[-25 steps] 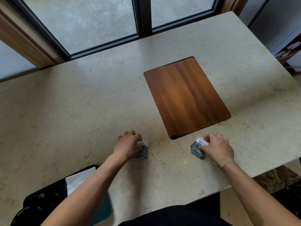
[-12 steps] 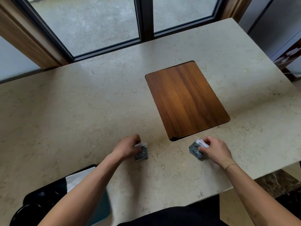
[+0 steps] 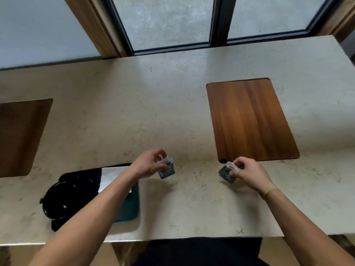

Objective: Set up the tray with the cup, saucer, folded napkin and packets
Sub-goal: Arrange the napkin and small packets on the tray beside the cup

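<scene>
**Packets lifted in both hands, tray waiting at the near left**

Packets are the items in hand at this moment: a small stack of dark teal sachets with white top edges (image 3: 166,169) is pinched by the left hand (image 3: 148,166), and a second stack of the same dark teal sachets (image 3: 226,173) is pinched by the right hand (image 3: 246,174). Both sets of fingers are curled round their stacks, thumbs at the near side. Each stack is held tilted, its lower edge at or just above the pale stone counter (image 3: 172,112); whether contact remains cannot be told.

The stacks are held by their upper edges, probably so that the loose sachets stay squared together while carried.

At the near left edge of the counter lies the dark teal rectangular tray (image 3: 128,208), partly hidden under the left forearm. On it a white folded napkin (image 3: 111,174) is seen, and at its left a glossy black round piece (image 3: 63,200), judged to be the saucer or the cup, though blur prevents telling which. The tray seems to be kept close so that both hands reach it easily.

A brown wooden inset panel (image 3: 249,121) is set into the counter at the far right, just beyond the right hand; another such panel (image 3: 21,135) is at the left edge. The packets appear to be the last things to be added.
</scene>
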Motion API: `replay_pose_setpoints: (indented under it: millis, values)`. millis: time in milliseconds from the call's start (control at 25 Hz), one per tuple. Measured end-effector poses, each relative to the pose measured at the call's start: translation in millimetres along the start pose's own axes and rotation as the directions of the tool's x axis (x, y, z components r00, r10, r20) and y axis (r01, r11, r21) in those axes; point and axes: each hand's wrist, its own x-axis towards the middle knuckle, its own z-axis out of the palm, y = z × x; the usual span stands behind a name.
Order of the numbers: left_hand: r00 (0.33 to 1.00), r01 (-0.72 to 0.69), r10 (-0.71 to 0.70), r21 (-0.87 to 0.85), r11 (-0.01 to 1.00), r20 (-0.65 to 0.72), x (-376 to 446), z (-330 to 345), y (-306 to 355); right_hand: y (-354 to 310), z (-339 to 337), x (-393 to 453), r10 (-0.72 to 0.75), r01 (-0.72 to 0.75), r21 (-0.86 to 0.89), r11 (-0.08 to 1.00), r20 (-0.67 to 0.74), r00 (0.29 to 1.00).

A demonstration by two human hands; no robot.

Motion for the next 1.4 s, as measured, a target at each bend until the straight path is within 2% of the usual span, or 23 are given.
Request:
replay_pose_setpoints:
  millis: [320,520,720,880,1080,1200,1400]
  values:
    - [0.985,0.114,-0.118,-0.035,0.993,-0.122,-88,-39,-82,-100,70,-18,-0.228,0.251,-0.092,0.964,0.211,0.951]
    - [0.986,0.134,-0.116,0.157,0.978,-0.119,-125,-54,-126,-153,126,-43,-0.300,0.338,-0.120,0.933,0.256,0.919]
    - [0.996,-0.012,0.040,0.316,0.949,-0.081,-136,-51,-148,-188,172,-68,-0.306,0.339,-0.098,0.936,0.253,0.918]
    - [0.996,-0.078,0.091,0.323,0.943,-0.025,-134,-46,-152,-204,197,-79,-0.286,0.318,-0.108,0.942,0.236,0.928]
    - [0.997,-0.030,0.057,0.457,0.889,-0.045,-129,-33,-145,-211,213,-82,-0.258,0.306,-0.182,0.935,0.247,0.934]
    - [0.999,0.003,0.023,0.483,0.876,-0.048,-128,-30,-142,-211,217,-76,-0.263,0.331,-0.272,0.904,0.258,0.930]
    - [0.996,0.064,-0.013,0.616,0.785,-0.087,-127,-26,-141,-211,223,-69,-0.309,0.392,-0.405,0.826,0.257,0.916]
